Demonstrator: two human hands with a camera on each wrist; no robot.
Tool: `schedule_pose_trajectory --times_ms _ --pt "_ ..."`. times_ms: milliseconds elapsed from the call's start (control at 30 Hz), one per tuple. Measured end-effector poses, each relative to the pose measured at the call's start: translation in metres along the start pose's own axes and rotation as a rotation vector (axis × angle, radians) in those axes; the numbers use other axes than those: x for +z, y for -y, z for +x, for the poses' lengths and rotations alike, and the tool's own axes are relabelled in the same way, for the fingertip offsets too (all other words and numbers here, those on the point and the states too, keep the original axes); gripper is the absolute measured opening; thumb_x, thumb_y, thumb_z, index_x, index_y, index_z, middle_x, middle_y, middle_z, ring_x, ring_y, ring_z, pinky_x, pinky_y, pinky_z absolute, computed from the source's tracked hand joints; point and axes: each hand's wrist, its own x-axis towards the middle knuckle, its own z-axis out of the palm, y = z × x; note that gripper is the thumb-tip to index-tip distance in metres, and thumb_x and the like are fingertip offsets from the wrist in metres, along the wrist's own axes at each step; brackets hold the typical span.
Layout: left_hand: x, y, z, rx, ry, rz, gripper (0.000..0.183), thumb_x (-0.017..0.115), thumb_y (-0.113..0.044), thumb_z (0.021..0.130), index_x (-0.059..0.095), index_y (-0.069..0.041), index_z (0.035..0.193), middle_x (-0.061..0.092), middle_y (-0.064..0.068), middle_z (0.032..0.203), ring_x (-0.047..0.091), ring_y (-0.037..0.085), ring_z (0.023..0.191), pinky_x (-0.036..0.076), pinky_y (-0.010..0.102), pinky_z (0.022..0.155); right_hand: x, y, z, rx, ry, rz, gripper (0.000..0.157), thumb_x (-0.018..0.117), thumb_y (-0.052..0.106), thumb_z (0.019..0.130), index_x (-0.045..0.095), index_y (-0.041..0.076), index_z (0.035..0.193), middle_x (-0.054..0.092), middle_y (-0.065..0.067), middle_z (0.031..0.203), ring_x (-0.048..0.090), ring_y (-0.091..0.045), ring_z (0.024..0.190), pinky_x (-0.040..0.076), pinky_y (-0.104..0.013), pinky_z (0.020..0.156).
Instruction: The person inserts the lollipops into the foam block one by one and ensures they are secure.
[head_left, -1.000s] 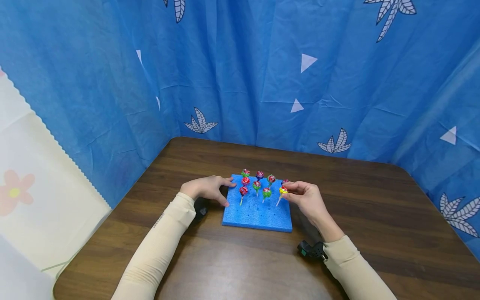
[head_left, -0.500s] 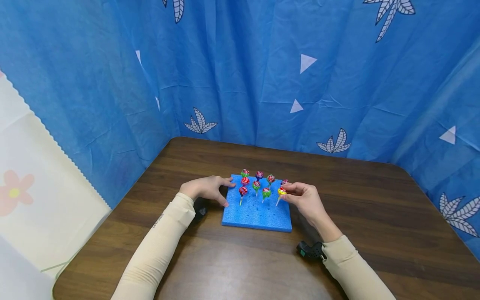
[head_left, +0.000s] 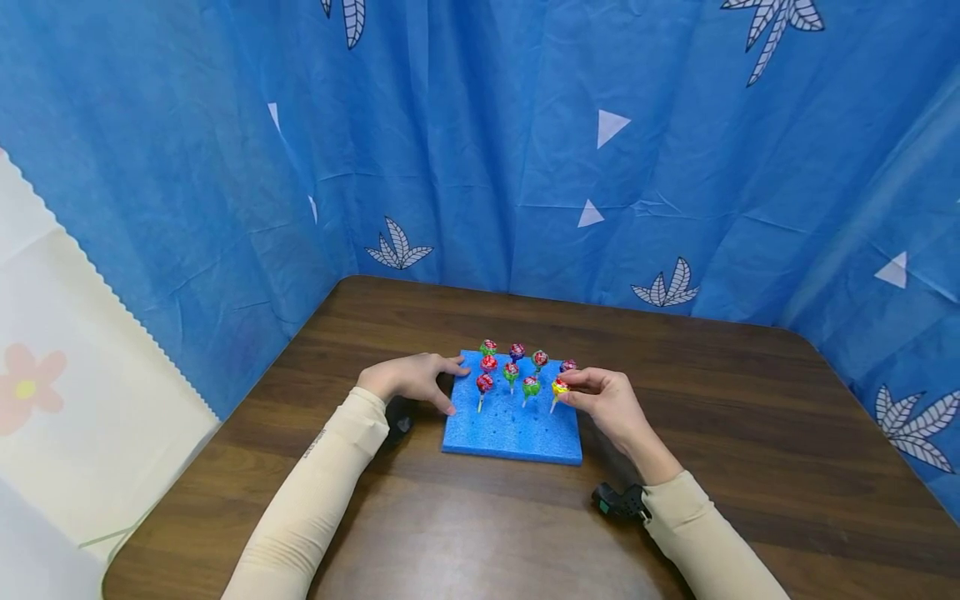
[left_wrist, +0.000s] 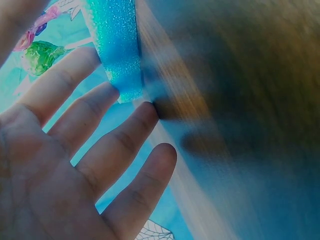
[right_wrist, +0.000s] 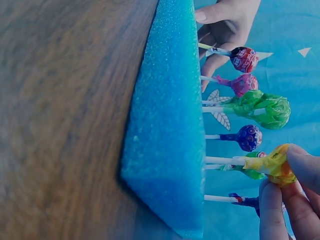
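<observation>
A blue foam block [head_left: 517, 437] lies on the table with several wrapped lollipops standing in it by their sticks. My right hand [head_left: 611, 404] pinches the yellow lollipop [right_wrist: 275, 165] by its wrapped head between thumb and fingers. In the right wrist view its white stick reaches the foam's top face. My left hand [head_left: 416, 379] rests at the block's left edge, fingers extended and spread, fingertips against the foam in the left wrist view. A green lollipop [head_left: 530, 386] stands just left of the yellow one, and a dark red one [head_left: 484, 382] stands nearest the left hand.
Behind the held lollipop stands a purple one [head_left: 568, 365], partly hidden by the right hand. Small holes show in the foam's front part. The brown wooden table [head_left: 480, 525] extends around the block, with a blue curtain [head_left: 480, 167] hanging behind it.
The camera view has shifted slightly. My right hand keeps its pinch on the yellow lollipop, whose stick now stands a little more upright. My left hand stays at the block's edge.
</observation>
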Motion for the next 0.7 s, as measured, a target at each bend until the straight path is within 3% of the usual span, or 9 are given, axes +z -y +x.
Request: schedule_pose_trajectory --times_ms 233,700 --pt "0.0008 -0.0010 -0.0005 -0.005 -0.005 0.002 0.076 0.081 -0.039 0.082 0.048 -0.031 0.150 0.024 -0.001 0.168 0.021 0.036 0.154 0.028 0.060 0.120 0.0013 0.0007 -0.0007 0.000 0.003 -0.029 0.029 0.072 -0.001 0.088 0.070 -0.003 0.117 0.072 -0.020 0.117 0.070 -0.015 0.096 0.058 -0.020 0.083" --pt "0.0010 -0.0017 -0.0005 -0.012 -0.004 -0.010 0.076 0.081 -0.040 0.082 0.048 -0.032 0.149 0.024 0.000 0.168 0.021 0.036 0.154 0.028 0.061 0.119 0.0007 0.0035 -0.0021 -0.016 0.009 -0.059 0.030 0.074 -0.001 0.087 0.071 -0.002 0.117 0.072 -0.020 0.115 0.070 -0.023 0.097 0.060 -0.023 0.082"
